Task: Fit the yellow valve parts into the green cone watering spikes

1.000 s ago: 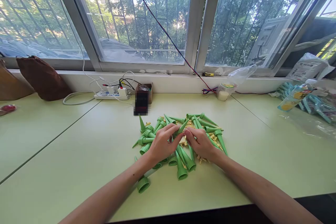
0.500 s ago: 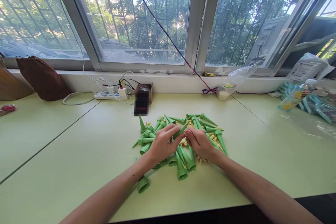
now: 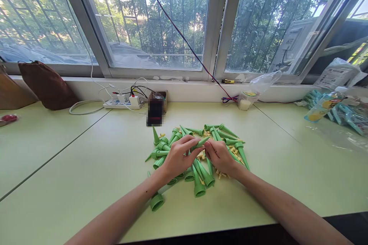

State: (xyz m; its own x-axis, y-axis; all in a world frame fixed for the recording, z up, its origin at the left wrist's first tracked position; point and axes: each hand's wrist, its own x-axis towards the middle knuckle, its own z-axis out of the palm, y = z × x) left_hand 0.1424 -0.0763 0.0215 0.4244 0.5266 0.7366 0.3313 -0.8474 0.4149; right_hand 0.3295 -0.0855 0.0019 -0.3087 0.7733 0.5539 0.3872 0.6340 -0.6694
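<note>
A heap of green plastic cone spikes (image 3: pixel 227 138) with small yellow pieces (image 3: pixel 220 175) among them lies on the pale green table (image 3: pixel 86 168). Both my hands hover over the heap's middle. My left hand (image 3: pixel 177 157) is closed on one green spike (image 3: pixel 200 143), which points up and to the right. My right hand (image 3: pixel 220 155) is closed too, its fingertips pinched at that same spike's tip; whether it holds a small piece is hidden. One loose green cap-like cone (image 3: pixel 156 201) lies near my left forearm.
A power strip (image 3: pixel 122 103) with cables and a small dark box (image 3: pixel 155 111) sit near the window sill. A brown bag (image 3: pixel 47 86) rests far left. A small jar (image 3: pixel 244 102) stands at the sill. Plastic bags with blue parts (image 3: pixel 339 111) lie at the right.
The spike in my left hand has tilted up slightly and my right fingertips have closed in on its tip. The arms have barely shifted.
</note>
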